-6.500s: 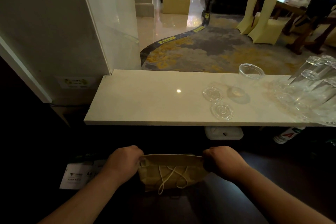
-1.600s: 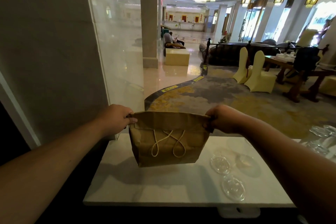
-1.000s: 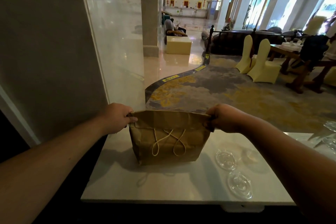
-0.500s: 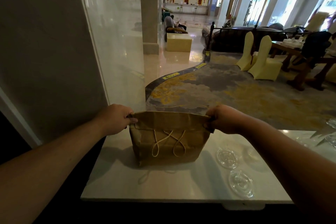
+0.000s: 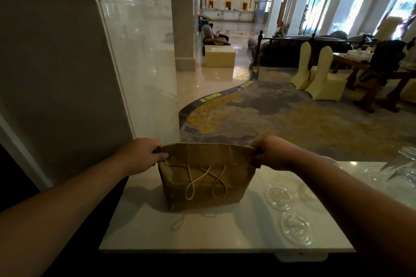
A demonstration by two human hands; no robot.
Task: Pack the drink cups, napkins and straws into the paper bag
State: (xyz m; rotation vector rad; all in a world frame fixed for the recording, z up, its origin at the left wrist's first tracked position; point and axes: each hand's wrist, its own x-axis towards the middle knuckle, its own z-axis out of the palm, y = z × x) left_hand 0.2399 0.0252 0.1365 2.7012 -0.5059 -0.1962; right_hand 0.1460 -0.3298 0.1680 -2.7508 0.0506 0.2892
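On a pale stone counter facing a hotel lobby: brown paper bag standing upright near the left end, top edge folded, so contents impossible to make out. Cord handles hanging loose down the near face. Left hand pinching the bag's upper left corner, right hand pinching the upper right corner, fingers of both curled tight on the paper, forearms stretched forward and level. Just right of the bag, two clear plastic lids lying flat, the farther one close to the right forearm. At the far right edge, clear cups cut off by the frame, count and contents unclear. Napkins and straws nowhere discernible.
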